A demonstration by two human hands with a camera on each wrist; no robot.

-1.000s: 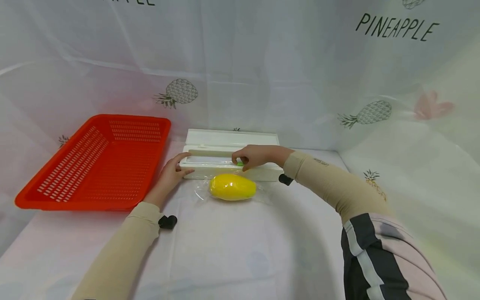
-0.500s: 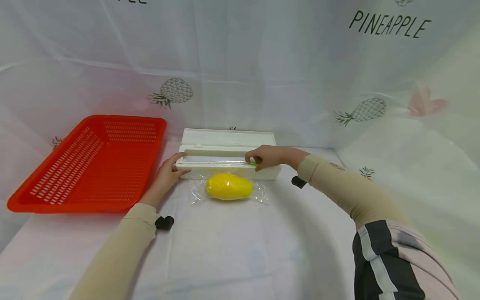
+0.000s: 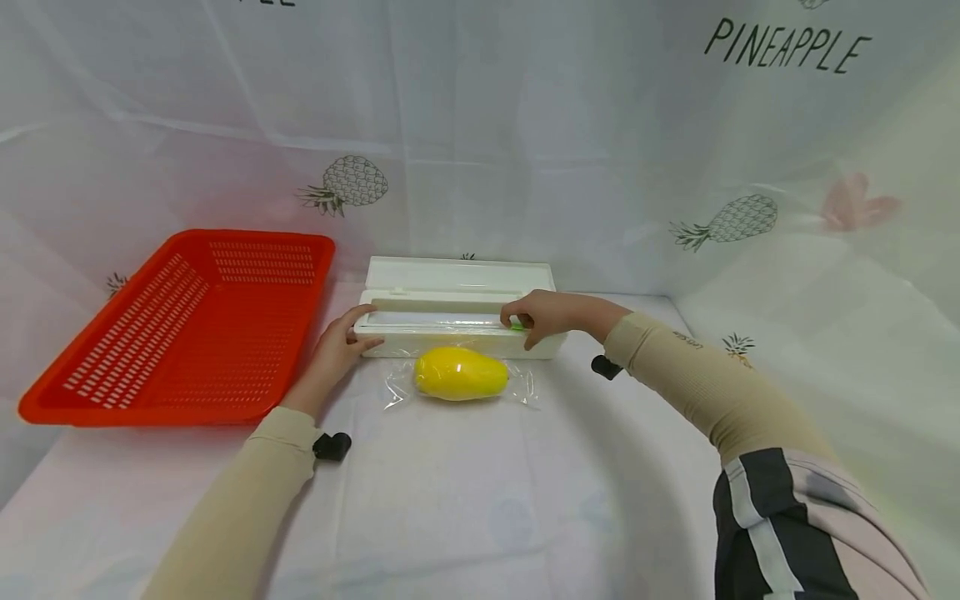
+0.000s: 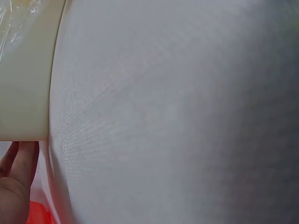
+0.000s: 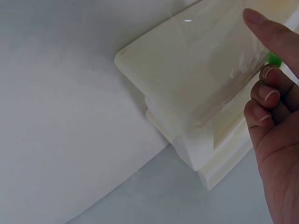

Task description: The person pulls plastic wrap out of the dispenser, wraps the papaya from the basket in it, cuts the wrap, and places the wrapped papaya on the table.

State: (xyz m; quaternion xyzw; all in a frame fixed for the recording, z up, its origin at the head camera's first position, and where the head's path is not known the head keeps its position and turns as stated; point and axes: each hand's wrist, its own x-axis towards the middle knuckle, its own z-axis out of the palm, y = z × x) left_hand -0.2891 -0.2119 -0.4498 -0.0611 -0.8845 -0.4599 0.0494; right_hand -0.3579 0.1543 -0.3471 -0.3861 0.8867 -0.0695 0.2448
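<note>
A white cling film dispenser (image 3: 435,343) stands at the back of the table, its lid (image 3: 457,272) raised behind it. My left hand (image 3: 339,343) grips the dispenser's left end, thumb at the front and fingers at the top. Near the right end, my right hand (image 3: 551,315) holds the green slide cutter (image 3: 517,327) on the front rail. In the right wrist view the fingers curl beside the green cutter (image 5: 274,59), with the thumb stretched apart over the front. A yellow, oval fruit (image 3: 461,373) lies before the dispenser under clear film (image 3: 399,385).
A red plastic basket (image 3: 247,325) stands on the left, close to my left forearm. White cloth with pineapple prints hangs behind and to the right, and a pale cloth (image 3: 450,500) covers the table.
My right hand has slid rightward along the rail with the green cutter, from past the middle to near the right end. The left hand keeps its hold; the head view has shifted slightly.
</note>
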